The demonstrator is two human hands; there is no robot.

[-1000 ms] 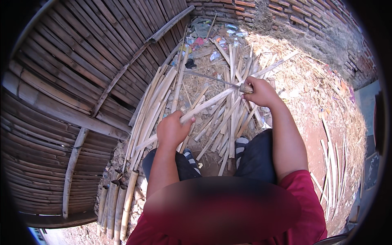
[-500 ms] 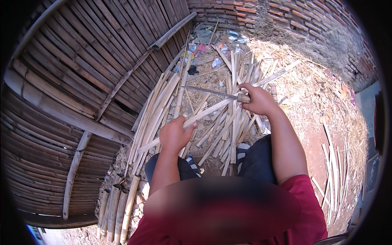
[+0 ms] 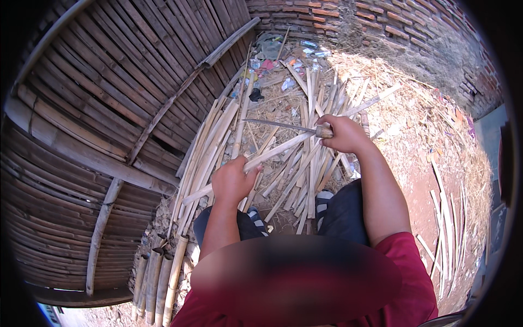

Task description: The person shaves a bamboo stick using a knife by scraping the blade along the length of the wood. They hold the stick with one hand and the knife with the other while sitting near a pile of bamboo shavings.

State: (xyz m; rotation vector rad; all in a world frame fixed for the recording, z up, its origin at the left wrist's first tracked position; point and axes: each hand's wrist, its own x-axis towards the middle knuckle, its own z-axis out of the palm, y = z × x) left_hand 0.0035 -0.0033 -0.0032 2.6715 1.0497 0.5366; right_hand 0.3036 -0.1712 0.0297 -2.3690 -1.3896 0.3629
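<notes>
A long pale bamboo strip (image 3: 279, 149) slants across in front of me, from low on the left to high on the right. My left hand (image 3: 231, 181) is closed round its lower part. Over the strip's middle, my right hand (image 3: 347, 135) grips the wooden handle of a knife (image 3: 280, 126). The thin dark blade points left and lies above the strip. Some fingers of the right hand seem to rest against the strip, though the exact contact is partly hidden. Below, many split bamboo strips (image 3: 311, 188) lie crossed in a heap between my feet and beyond.
A bamboo slat wall (image 3: 103, 103) rises on the left, with long strips (image 3: 210, 144) laid along its foot. Several bamboo poles (image 3: 163, 280) stand at the lower left. Behind is a brick wall (image 3: 381, 19) with litter (image 3: 267, 49) near its base. More thin strips (image 3: 447, 234) lie right.
My right hand has come slightly lower, the knife with it, and the strip's far end has dipped a little. Both hands keep their holds.
</notes>
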